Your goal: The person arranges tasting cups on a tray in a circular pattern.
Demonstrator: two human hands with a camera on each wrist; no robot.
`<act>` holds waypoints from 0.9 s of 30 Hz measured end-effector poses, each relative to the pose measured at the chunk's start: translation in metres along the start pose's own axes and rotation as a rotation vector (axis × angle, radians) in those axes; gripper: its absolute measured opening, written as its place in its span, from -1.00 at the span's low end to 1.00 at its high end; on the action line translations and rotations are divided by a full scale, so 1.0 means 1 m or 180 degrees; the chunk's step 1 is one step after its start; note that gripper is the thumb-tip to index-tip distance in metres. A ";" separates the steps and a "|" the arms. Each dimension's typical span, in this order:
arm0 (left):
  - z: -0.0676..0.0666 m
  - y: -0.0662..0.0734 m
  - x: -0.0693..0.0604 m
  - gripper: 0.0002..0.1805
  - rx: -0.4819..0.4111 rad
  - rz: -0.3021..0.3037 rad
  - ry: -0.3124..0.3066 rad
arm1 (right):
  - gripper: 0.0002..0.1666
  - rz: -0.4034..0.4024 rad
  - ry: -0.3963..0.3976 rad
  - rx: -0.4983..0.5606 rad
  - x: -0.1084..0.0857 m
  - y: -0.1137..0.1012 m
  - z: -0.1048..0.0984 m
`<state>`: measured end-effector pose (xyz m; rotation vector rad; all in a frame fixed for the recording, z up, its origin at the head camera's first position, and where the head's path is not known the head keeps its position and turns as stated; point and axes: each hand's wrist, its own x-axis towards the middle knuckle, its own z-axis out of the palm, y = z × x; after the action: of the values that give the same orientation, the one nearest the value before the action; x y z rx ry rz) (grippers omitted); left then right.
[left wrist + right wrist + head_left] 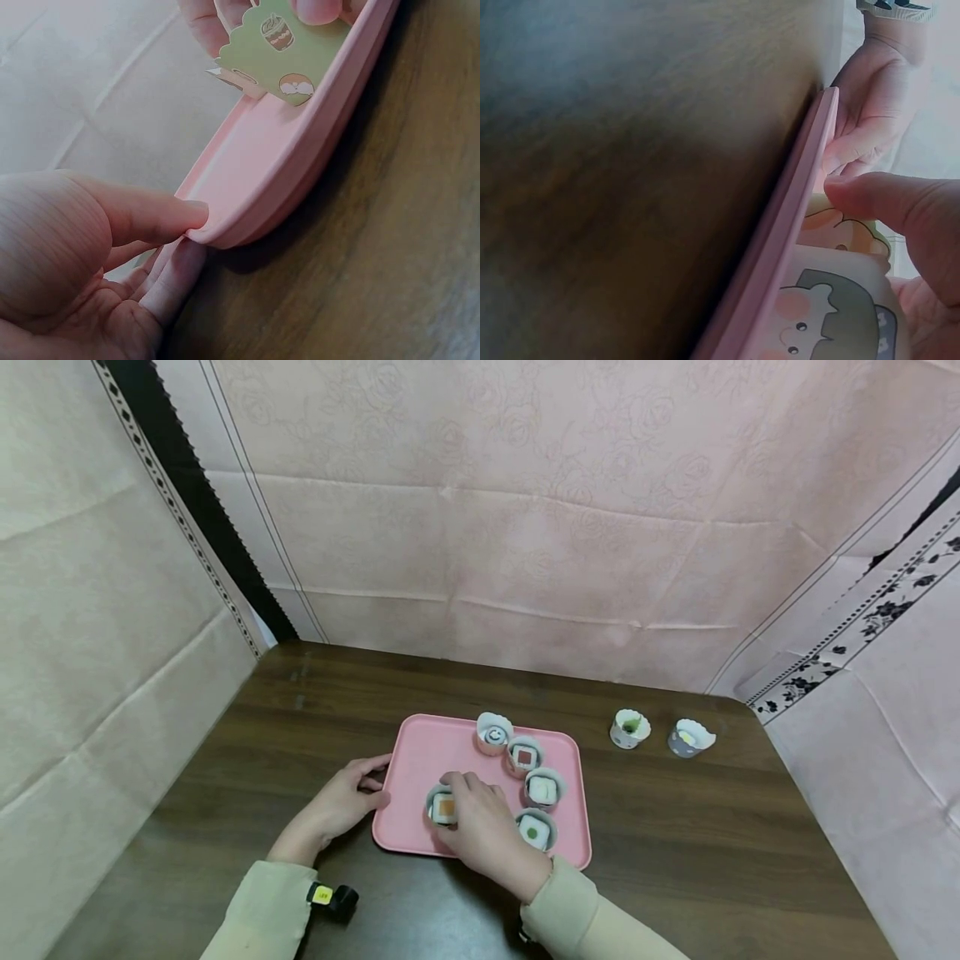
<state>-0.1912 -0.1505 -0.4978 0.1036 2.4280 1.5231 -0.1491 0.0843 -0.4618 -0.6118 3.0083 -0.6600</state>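
My left hand (341,803) pinches the left edge of a pink tray (420,747), thumb over the rim and fingers beneath, as the left wrist view shows. Near the tray's left front, my right hand (486,828) holds a small paper cup (442,807) with a white and orange square piece in it. In the left wrist view this cup (281,49) is green with printed drawings, between the thumb and fingers. Several similar cups stand along the tray's right side, among them one with a swirl top (494,734) and one with a green dot (535,831).
Two more paper cups stand on the brown wooden table (697,852) right of the tray: one with a green piece (630,728), one grey-blue outside (690,738). A pale patterned cloth (525,552) hangs behind the table, and light cloth hangs at both sides.
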 end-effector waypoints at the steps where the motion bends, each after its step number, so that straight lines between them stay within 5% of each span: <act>1: 0.000 0.000 0.000 -0.37 -0.0005 -0.0004 0.0003 | -0.32 0.0006 -0.0004 0.0006 0.000 0.000 -0.001; 12: 0.000 -0.001 0.000 -0.37 0.0024 -0.0040 0.0001 | -0.16 0.0049 0.0055 0.0528 -0.004 0.014 -0.030; 27: 0.000 0.000 -0.001 -0.37 -0.0042 -0.0055 0.0010 | -0.18 0.0111 0.0653 0.0932 -0.021 0.070 -0.078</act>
<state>-0.1904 -0.1506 -0.4976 0.0776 2.4145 1.5330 -0.1623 0.1823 -0.4209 -0.5034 3.0015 -1.2006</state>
